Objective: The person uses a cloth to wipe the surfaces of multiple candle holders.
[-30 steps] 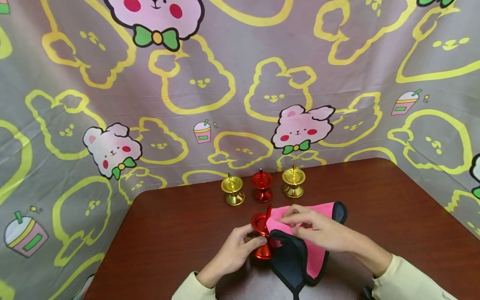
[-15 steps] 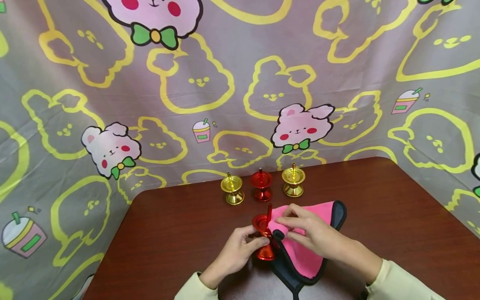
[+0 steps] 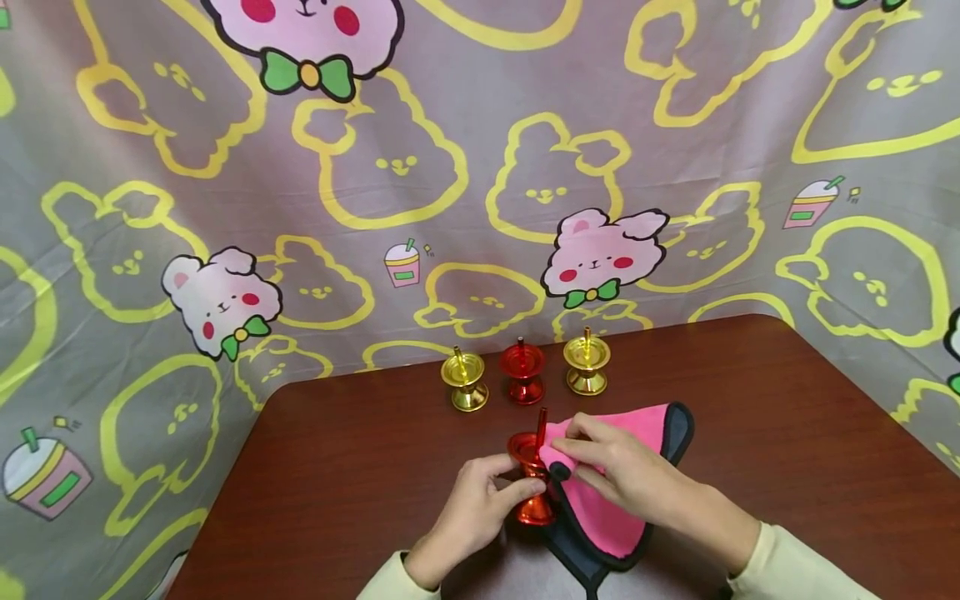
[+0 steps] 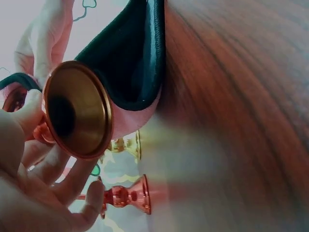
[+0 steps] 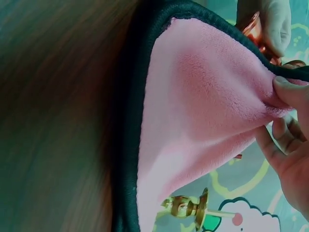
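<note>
My left hand (image 3: pixel 480 508) grips the stem of a shiny red candle holder (image 3: pixel 536 510), thumb in front, holding it upright just above the table. In the left wrist view the hollow underside of this candle holder (image 4: pixel 87 113) faces the camera. My right hand (image 3: pixel 626 467) pinches a gathered fold of a pink cloth with black edging (image 3: pixel 603 517) against the holder's dish and spike. The rest of the cloth hangs down to the table. Close up in the right wrist view, thumb and fingers of my right hand (image 5: pixel 292 145) bunch the pink cloth (image 5: pixel 207 96).
Behind my hands stand a gold candle holder (image 3: pixel 467 383), a red candle holder (image 3: pixel 522 375) and another gold candle holder (image 3: pixel 587 365), in a row. They rest near the back edge of the brown wooden table (image 3: pixel 337 467). A patterned curtain (image 3: pixel 480 167) surrounds the table.
The right hand has gathered the cloth's near flap into a small bunch at the holder's dish. Both the held red candle holder and left hand have shifted slightly right. The back row stays put.
</note>
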Demonstrator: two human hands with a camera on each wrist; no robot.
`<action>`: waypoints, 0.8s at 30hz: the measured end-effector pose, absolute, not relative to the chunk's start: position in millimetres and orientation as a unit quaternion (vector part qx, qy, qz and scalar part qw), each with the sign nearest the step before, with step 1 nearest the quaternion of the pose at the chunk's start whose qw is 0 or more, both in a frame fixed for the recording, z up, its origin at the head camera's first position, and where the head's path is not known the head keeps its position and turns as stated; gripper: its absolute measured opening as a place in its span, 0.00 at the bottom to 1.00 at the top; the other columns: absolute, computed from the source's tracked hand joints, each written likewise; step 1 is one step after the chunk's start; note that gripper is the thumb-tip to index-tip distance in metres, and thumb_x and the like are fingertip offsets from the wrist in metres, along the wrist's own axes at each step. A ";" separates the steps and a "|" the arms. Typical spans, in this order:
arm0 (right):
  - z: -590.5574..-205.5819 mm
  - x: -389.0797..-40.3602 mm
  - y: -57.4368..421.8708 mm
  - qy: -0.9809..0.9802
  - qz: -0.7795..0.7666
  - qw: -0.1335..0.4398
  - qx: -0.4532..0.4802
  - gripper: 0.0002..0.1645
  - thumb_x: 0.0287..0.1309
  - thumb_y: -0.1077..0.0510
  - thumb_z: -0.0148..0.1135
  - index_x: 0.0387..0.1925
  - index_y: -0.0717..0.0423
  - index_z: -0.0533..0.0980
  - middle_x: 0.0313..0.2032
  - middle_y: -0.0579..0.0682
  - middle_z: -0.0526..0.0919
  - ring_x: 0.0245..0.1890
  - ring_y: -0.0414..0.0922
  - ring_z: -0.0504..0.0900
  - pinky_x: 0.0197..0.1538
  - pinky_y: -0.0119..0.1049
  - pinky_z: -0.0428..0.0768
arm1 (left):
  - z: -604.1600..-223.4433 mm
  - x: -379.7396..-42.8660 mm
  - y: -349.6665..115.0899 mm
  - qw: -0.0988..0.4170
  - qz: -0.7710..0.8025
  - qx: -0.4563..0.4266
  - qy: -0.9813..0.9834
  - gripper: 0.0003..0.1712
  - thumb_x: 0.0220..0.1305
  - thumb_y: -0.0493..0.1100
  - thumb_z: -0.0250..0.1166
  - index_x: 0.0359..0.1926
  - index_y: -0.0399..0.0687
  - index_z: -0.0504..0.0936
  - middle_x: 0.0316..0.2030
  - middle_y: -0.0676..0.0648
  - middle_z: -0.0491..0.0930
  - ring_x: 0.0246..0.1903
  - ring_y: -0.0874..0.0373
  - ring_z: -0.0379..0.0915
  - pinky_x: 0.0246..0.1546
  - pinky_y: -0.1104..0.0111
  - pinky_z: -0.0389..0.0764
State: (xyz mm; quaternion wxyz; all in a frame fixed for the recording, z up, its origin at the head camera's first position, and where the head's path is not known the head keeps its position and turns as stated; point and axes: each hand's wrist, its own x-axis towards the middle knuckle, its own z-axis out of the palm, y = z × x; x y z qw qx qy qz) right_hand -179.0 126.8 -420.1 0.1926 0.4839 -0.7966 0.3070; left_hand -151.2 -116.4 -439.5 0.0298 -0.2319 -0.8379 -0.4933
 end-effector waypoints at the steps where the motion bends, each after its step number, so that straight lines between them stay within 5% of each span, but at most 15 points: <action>1: -419.2 -178.2 125.7 -0.799 0.299 0.198 0.483 0.27 0.46 0.70 0.76 0.51 0.53 0.84 0.39 0.42 0.73 0.34 0.35 0.75 0.38 0.19 0.74 | -438.7 -150.9 -115.5 0.046 -0.482 -0.232 -0.844 0.11 0.62 0.52 0.72 0.42 0.54 0.89 0.33 0.59 0.86 0.28 0.70 0.76 0.31 0.72 0.79; 9: -416.8 -171.0 107.2 -0.819 0.227 0.245 0.466 0.14 0.49 0.65 0.76 0.39 0.53 0.83 0.33 0.40 0.68 0.28 0.34 0.67 0.31 0.21 0.68 | -434.3 -152.6 -107.3 0.179 -0.308 -0.229 -0.906 0.10 0.52 0.53 0.79 0.29 0.54 0.90 0.16 0.60 0.80 0.18 0.71 0.70 0.18 0.77 0.63; 15: -416.6 -172.3 105.2 -0.816 0.255 0.232 0.464 0.14 0.51 0.65 0.75 0.40 0.52 0.83 0.33 0.39 0.68 0.30 0.34 0.67 0.33 0.21 0.68 | -438.0 -152.5 -109.0 0.227 -0.248 -0.232 -0.913 0.16 0.48 0.59 0.79 0.24 0.55 0.86 0.14 0.60 0.77 0.16 0.72 0.66 0.27 0.71 0.67; 18: -416.2 -176.6 111.4 -0.799 0.293 0.228 0.473 0.18 0.51 0.67 0.74 0.45 0.53 0.84 0.34 0.40 0.70 0.32 0.35 0.68 0.35 0.20 0.68 | -438.9 -153.8 -113.5 0.190 -0.319 -0.242 -0.897 0.15 0.52 0.59 0.76 0.31 0.57 0.86 0.21 0.61 0.80 0.21 0.72 0.70 0.32 0.69 0.72; 24: -419.9 -184.9 128.5 -0.761 0.403 0.217 0.459 0.26 0.48 0.75 0.73 0.51 0.58 0.83 0.42 0.46 0.78 0.39 0.40 0.76 0.40 0.23 0.76 | -437.0 -155.1 -122.8 0.001 -0.548 -0.212 -0.809 0.16 0.67 0.48 0.69 0.52 0.46 0.85 0.42 0.51 0.85 0.42 0.58 0.80 0.44 0.64 0.82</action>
